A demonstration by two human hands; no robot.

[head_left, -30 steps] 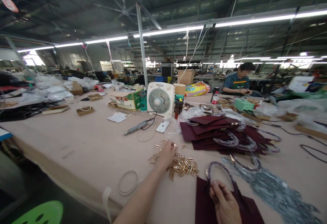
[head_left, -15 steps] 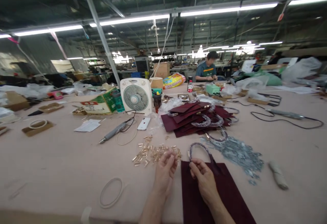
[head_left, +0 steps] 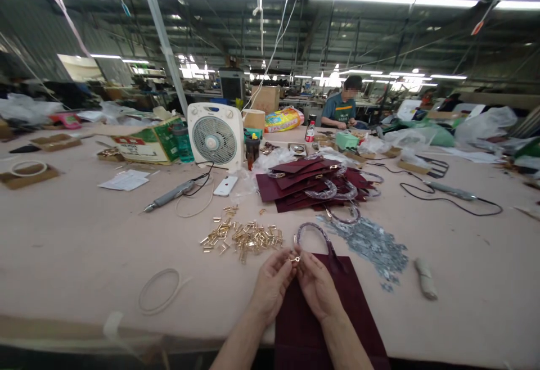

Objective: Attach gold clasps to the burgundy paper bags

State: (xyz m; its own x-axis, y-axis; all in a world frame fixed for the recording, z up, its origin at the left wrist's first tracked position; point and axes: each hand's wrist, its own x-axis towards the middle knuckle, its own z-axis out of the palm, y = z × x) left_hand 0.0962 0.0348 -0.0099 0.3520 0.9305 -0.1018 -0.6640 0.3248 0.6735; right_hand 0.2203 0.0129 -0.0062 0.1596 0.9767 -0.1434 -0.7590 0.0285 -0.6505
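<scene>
My left hand (head_left: 273, 281) and my right hand (head_left: 319, 284) meet over the top edge of a flat maroon bag panel (head_left: 329, 325). Between their fingertips shows a small gold metal fitting (head_left: 297, 259), pinched from both sides. A wrapped handle (head_left: 314, 225) arches up from the panel, its left end close to my fingers. Whether the fitting touches that end cannot be made out. Loose gold fittings (head_left: 255, 238) lie scattered beyond my left hand. To the right of the handle spreads a pile of flat grey metal pieces (head_left: 371, 246).
Maroon panels with wrapped handles (head_left: 312, 184) are stacked behind. Further left are a phone (head_left: 225, 185), a corded electric screwdriver (head_left: 171, 195) and a white fan (head_left: 216, 136). A ring of white cord (head_left: 159, 291) and a rolled cloth (head_left: 426, 279) flank the work. Across the table sits another person (head_left: 341, 105).
My left hand has come from the gold pile to meet my right hand at the panel's top edge. A gold fitting now shows between the fingertips. The camera view has tilted down.
</scene>
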